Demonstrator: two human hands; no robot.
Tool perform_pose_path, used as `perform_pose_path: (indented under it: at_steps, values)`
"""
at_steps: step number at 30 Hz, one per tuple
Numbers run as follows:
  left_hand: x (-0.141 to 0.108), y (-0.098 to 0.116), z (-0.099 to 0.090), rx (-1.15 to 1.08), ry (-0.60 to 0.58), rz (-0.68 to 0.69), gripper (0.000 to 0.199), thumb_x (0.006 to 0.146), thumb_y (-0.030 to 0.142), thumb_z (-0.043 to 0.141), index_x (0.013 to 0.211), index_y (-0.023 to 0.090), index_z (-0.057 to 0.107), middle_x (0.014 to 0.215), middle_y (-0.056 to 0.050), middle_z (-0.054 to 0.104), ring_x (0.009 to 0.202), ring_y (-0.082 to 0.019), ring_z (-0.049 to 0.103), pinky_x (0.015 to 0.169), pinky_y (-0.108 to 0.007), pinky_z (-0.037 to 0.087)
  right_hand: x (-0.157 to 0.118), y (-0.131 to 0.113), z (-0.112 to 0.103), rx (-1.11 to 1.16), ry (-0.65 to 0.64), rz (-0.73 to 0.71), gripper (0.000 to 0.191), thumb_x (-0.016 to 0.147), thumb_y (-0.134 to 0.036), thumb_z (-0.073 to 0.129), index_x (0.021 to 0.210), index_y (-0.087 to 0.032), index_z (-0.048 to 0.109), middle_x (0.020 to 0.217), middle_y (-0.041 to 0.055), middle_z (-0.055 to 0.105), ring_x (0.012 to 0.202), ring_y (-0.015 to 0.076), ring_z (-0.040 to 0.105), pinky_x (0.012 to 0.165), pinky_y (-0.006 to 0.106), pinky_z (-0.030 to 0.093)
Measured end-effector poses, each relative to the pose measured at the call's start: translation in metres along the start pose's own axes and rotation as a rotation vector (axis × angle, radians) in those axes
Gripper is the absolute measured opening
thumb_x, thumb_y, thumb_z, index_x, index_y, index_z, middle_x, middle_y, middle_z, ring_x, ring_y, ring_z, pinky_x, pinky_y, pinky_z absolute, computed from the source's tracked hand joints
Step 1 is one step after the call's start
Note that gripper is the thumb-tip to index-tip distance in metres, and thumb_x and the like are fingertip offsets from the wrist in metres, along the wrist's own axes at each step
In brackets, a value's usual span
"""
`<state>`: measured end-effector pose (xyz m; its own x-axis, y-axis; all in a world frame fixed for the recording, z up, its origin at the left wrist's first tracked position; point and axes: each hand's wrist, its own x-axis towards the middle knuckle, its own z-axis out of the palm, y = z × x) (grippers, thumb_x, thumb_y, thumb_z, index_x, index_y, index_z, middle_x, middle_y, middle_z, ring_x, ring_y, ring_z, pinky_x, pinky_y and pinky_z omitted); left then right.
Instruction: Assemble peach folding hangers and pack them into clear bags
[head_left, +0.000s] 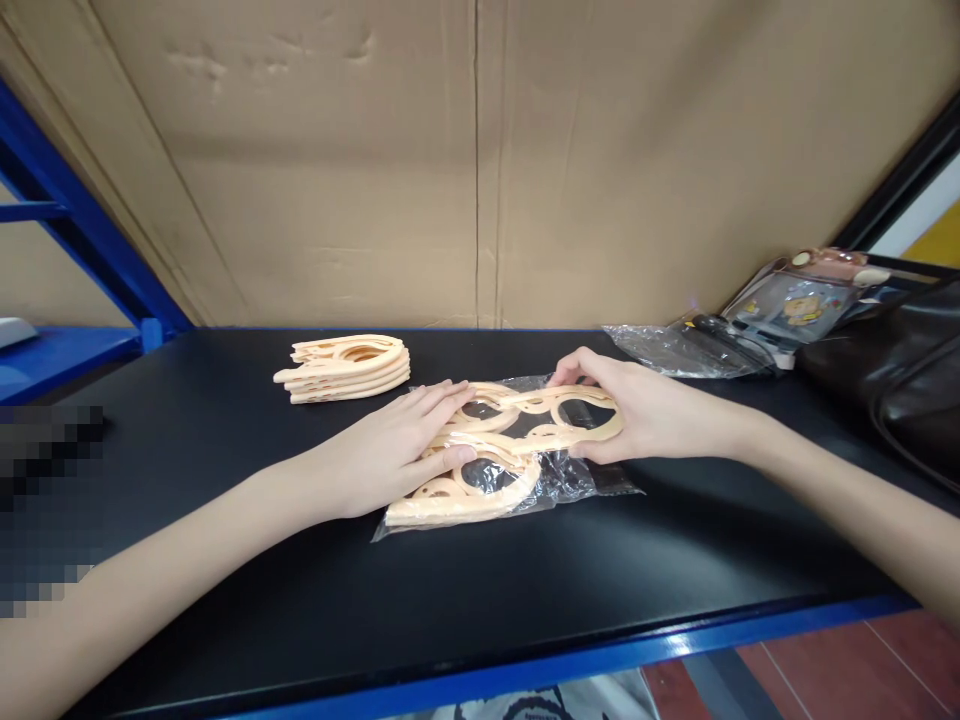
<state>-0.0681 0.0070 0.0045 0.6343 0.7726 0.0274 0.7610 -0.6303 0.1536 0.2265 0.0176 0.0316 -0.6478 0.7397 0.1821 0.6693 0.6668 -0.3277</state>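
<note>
A clear plastic bag (570, 485) lies on the black tabletop with several cream-coloured flat pieces (517, 490) in it, curved and with large round openings; they look like folded plastic hangers. My left hand (397, 450) rests flat over the bag's left part, fingers stretched and thumb apart. At the right end, my right hand (615, 405) grips one cream piece (551, 435) by its rounded end, thumb on the near side and fingers on the far side. This piece slants across the others; how much of it lies inside the bag I cannot tell. Behind my left hand sits a stack of similar pieces (349, 368).
At the back right lie a clear plastic wrapper (675, 350) and a packaged item with a cartoon print (799, 300). A dark leather-like bag (892, 370) stands at the right edge. A cardboard wall (337, 180) closes the back; a blue frame (82, 190) is at left.
</note>
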Motion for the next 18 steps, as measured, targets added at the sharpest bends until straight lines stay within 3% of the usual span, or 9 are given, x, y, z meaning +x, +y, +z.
perform_pose_path:
  at_steps: [9,14,18]
  values:
    - [0.002,0.001,0.004,0.017,0.040,0.014,0.071,0.097,0.064,0.021,0.152,0.018,0.024,0.157,-0.010,0.023,0.143,-0.028,0.023,0.117,-0.046,0.020,0.010,0.002,0.047,0.313,0.139,-0.084,0.064,0.073,-0.045,0.074,0.122,-0.026,0.038,0.129,0.0087,0.052,0.120,0.0237,0.055,0.102,0.043,0.047]
    - [0.001,0.000,0.003,0.023,0.028,0.013,0.070,0.096,0.066,0.023,0.150,0.022,0.030,0.157,-0.009,0.024,0.143,-0.030,0.024,0.115,-0.048,0.023,0.002,0.013,0.035,0.242,0.033,-0.062,0.085,0.073,-0.049,0.073,0.142,-0.030,0.027,0.134,0.0091,0.051,0.128,0.0262,0.049,0.105,0.048,0.043]
    - [0.000,0.002,0.002,0.019,0.023,0.001,0.073,0.095,0.068,0.021,0.149,0.020,0.032,0.157,-0.009,0.024,0.143,-0.031,0.023,0.116,-0.048,0.022,-0.007,0.020,0.019,0.175,-0.077,0.010,0.086,0.075,-0.050,0.072,0.145,-0.029,0.026,0.129,0.0073,0.058,0.122,0.0252,0.053,0.103,0.045,0.044]
